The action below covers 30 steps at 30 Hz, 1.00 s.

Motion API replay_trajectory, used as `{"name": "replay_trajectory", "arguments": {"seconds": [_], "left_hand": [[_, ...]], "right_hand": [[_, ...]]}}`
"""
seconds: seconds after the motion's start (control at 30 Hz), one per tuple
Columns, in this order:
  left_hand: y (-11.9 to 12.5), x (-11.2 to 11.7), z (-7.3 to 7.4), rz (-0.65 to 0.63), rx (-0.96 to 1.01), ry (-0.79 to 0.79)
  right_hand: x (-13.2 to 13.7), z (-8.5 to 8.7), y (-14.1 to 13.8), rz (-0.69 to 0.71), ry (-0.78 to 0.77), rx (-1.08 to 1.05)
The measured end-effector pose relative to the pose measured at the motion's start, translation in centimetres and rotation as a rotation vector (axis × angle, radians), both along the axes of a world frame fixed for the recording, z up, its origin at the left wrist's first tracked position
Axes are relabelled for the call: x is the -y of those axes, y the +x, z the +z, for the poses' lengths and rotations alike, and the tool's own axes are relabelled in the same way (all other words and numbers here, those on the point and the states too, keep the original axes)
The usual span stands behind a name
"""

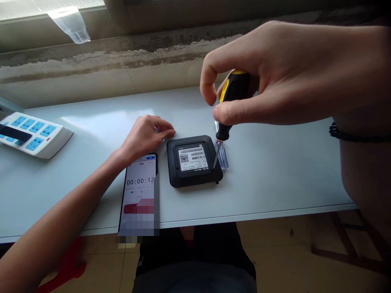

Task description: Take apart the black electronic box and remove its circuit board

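My right hand (244, 77) grips a black and yellow screwdriver (233, 91), tilted with its tip down at the lower right corner of a square black plastic box (171, 162). That box lies flat on the table, its white label (193, 158) with a QR code and barcodes facing up. My left hand (149, 130) rests on the table by the box's upper left corner, fingers curled together; a small glint shows between them, too little to name. Just right of the box lies a second screwdriver with a clear purplish handle (224, 156), partly hidden behind the first.
A phone (139, 191) showing a timer lies beneath my left forearm near the table's front edge (244, 217). At the far left sits a white power strip (55, 138) with blue sockets. A wall and window ledge (100, 57) run along the back, with a clear plastic piece (73, 26) there.
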<state>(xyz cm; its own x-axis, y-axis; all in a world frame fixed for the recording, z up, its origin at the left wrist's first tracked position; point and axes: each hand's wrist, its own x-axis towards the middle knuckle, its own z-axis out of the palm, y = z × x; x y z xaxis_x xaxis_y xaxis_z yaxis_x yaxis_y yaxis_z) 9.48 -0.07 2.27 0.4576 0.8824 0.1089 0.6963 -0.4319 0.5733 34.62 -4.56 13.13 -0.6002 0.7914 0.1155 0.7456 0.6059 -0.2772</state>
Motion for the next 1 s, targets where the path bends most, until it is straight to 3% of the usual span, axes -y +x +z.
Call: {"name": "replay_trajectory", "arguments": {"seconds": [0.23, 0.43, 0.7, 0.87, 0.97, 1.0], "left_hand": [[-0.1, -0.5, -0.8, -0.020, 0.026, 0.082], [-0.1, -0.5, -1.1, -0.060, 0.060, 0.132], [-0.5, 0.0, -0.2, -0.008, 0.123, 0.169], [-0.6, 1.6, 1.7, -0.188, 0.113, 0.207], [-0.7, 2.5, 2.6, -0.327, 0.072, 0.212], [-0.8, 2.7, 2.7, -0.373, 0.056, 0.216]], "right_hand": [[0.2, -0.2, -0.4, 0.005, -0.039, 0.001], [0.4, -0.2, -0.1, 0.043, 0.021, 0.026], [0.9, -0.2, -0.1, 0.080, 0.030, 0.052], [1.1, -0.1, 0.2, 0.103, 0.063, 0.081], [2.2, 0.6, 0.0, 0.142, 0.014, 0.126], [2.6, 0.8, -0.1, 0.094, -0.027, 0.175]]}}
